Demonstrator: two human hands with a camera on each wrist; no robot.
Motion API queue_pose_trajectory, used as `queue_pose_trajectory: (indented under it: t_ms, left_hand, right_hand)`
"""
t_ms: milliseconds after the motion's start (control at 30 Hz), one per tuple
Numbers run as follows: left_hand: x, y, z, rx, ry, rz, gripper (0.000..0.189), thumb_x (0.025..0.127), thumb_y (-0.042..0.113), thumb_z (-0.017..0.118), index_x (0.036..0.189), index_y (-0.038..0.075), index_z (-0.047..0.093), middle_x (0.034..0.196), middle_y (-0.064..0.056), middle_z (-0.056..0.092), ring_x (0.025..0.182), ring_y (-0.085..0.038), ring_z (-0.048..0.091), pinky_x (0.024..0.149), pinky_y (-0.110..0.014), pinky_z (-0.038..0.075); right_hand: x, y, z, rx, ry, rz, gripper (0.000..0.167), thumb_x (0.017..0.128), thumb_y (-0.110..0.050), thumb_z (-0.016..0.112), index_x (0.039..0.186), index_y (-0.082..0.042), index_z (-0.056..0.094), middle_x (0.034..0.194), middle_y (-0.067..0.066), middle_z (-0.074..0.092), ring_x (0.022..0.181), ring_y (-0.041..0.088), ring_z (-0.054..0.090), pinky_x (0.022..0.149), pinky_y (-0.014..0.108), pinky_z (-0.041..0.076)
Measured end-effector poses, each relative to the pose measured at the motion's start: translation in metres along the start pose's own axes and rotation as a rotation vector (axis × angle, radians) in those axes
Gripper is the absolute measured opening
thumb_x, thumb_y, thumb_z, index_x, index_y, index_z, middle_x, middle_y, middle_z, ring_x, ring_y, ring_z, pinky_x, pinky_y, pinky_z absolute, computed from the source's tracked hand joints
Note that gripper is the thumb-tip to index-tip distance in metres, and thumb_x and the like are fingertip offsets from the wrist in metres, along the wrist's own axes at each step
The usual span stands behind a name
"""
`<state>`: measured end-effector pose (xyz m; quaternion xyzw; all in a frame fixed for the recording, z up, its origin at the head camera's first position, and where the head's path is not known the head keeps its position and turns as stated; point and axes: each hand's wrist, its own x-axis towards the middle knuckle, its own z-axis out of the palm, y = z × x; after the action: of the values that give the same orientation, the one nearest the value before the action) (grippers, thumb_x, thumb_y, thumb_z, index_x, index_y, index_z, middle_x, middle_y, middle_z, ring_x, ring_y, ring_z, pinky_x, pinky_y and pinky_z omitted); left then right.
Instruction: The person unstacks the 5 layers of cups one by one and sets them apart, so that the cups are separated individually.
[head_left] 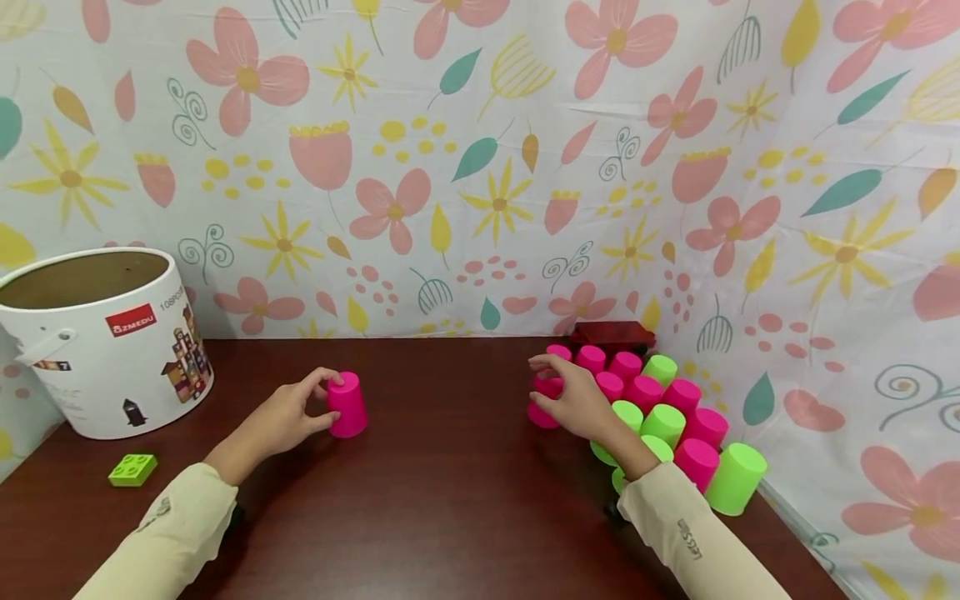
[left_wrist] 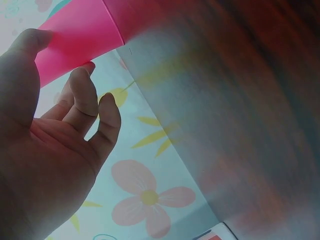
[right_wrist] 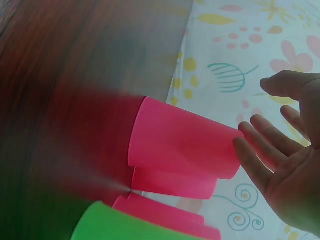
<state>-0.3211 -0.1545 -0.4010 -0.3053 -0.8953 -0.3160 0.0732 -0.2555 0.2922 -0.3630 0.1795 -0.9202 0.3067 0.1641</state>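
Note:
An upside-down pink cup [head_left: 348, 406] stands on the left-middle part of the table. My left hand [head_left: 288, 417] pinches it from the side, thumb and fingertips on its wall; the left wrist view shows the pink cup [left_wrist: 82, 40] between them. Over at the right, my right hand [head_left: 579, 402] hovers by the leftmost pink cup [head_left: 545, 414] of a group, thumb and fingers spread apart. From the right wrist, the fingertips [right_wrist: 241, 145] appear at the base end of a pink cup [right_wrist: 182, 140]; contact is unclear. The forearm hides some cups.
Inverted pink cups [head_left: 697, 460] and green cups [head_left: 737, 479] crowd the right side, by the patterned wall cloth. Behind them lies a dark red object [head_left: 613, 335]. A white bucket [head_left: 97, 367] and a green toy block [head_left: 132, 471] are at the left of the brown table [head_left: 442, 467].

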Motion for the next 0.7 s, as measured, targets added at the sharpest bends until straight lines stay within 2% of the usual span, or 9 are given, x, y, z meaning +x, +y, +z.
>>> queue_pose_trajectory:
  t_ms: [333, 467, 700]
  left_hand:
    - [0.004, 0.002, 0.000, 0.009, -0.003, 0.007, 0.051, 0.084, 0.009, 0.079, 0.122, 0.016, 0.046, 0.091, -0.006, 0.066, 0.063, -0.017, 0.052, 0.059, -0.031, 0.043]
    - [0.005, 0.002, 0.002, 0.001, -0.005, 0.010, 0.051, 0.084, 0.010, 0.079, 0.122, 0.016, 0.046, 0.091, -0.007, 0.065, 0.065, -0.018, 0.052, 0.060, -0.032, 0.043]
    - [0.003, 0.005, 0.004, 0.021, -0.006, 0.011, 0.051, 0.083, 0.016, 0.081, 0.122, 0.016, 0.049, 0.100, -0.007, 0.066, 0.078, -0.022, 0.058, 0.064, -0.032, 0.047]
  right_hand:
    - [-0.005, 0.012, -0.012, -0.056, 0.017, 0.021, 0.045, 0.082, -0.006, 0.079, 0.123, -0.002, 0.062, 0.118, 0.014, 0.066, 0.107, 0.029, 0.062, 0.090, 0.048, 0.052]
    - [-0.008, 0.012, -0.015, -0.037, 0.023, 0.015, 0.039, 0.083, -0.006, 0.078, 0.120, -0.002, 0.064, 0.116, 0.015, 0.067, 0.105, 0.031, 0.062, 0.088, 0.049, 0.053]
    - [-0.014, 0.009, -0.021, -0.006, 0.029, 0.003, 0.035, 0.084, -0.007, 0.077, 0.117, -0.006, 0.066, 0.116, 0.012, 0.068, 0.100, 0.033, 0.064, 0.081, 0.047, 0.054]
